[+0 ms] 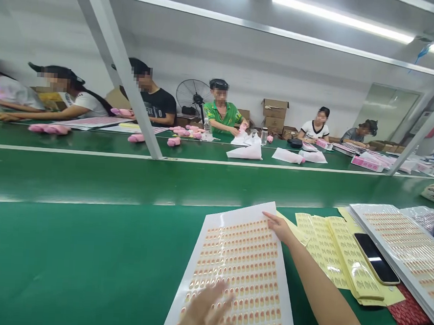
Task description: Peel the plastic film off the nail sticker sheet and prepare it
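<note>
A large white sheet of stickers (237, 276), printed with rows of small glossy oval shapes in orange and cream, lies at a slant before me on the green table. My right hand (279, 227) grips its upper right edge, with the index finger laid along the top corner. Over the lower left part of the sheet is my left hand (206, 311), smeared by motion. Its fingers are apart and nothing shows in them; whether it touches the sheet I cannot tell. The sheet's bottom end runs out of view.
Right of my arm lie yellow sticker sheets (338, 253), a phone (376, 258) and a stack of plastic-covered printed sheets (406, 247). Beyond the green belt (127, 179), several people work among pink items (137, 138). A slanted metal post (123, 68) stands at the left.
</note>
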`<state>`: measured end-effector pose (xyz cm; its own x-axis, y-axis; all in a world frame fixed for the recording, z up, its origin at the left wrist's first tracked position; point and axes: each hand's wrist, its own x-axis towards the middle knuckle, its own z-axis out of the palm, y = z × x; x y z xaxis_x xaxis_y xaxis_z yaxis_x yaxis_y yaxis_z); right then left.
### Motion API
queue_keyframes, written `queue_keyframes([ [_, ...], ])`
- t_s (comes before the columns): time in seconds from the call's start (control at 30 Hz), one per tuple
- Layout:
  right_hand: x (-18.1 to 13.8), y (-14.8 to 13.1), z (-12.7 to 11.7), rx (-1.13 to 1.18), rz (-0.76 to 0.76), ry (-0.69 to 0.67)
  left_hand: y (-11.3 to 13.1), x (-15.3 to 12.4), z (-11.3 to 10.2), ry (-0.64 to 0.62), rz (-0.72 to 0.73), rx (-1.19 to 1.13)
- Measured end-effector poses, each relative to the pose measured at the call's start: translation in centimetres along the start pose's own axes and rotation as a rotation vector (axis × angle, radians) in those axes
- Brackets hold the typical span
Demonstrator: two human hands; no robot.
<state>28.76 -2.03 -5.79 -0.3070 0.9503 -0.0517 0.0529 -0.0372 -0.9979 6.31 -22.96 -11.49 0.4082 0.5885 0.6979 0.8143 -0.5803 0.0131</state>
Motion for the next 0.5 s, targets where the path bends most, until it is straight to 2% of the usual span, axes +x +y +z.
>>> queue_keyframes([
  [0.13, -2.0, 0.1, -0.9, 0.109, 0.007, -0.070, -5.6, 5.8, -0.9, 0.226, -1.004, -0.303],
  [0.17, -2.4, 0.2, -1.1, 0.134, 0.007, -0.072, -6.5, 7.0, -0.7, 0.223, -1.165, -0.439],
  [0.23, -3.2, 0.3, -1.5, 0.182, 0.016, -0.082, -7.6, 9.0, -0.3, 0.190, -1.288, -0.674],
  [0.33, -4.1, 0.3, -2.2, 0.246, 0.052, -0.125, -8.4, 10.2, -0.3, 0.174, -1.316, -0.981],
  [0.4, -4.6, -0.1, -2.7, 0.260, 0.078, -0.153, -8.9, 10.1, -1.0, 0.175, -1.322, -1.010],
  [0.5, -5.6, -1.0, -3.4, 0.206, 0.103, -0.180, -9.4, 9.4, -2.5, 0.115, -1.260, -0.893],
])
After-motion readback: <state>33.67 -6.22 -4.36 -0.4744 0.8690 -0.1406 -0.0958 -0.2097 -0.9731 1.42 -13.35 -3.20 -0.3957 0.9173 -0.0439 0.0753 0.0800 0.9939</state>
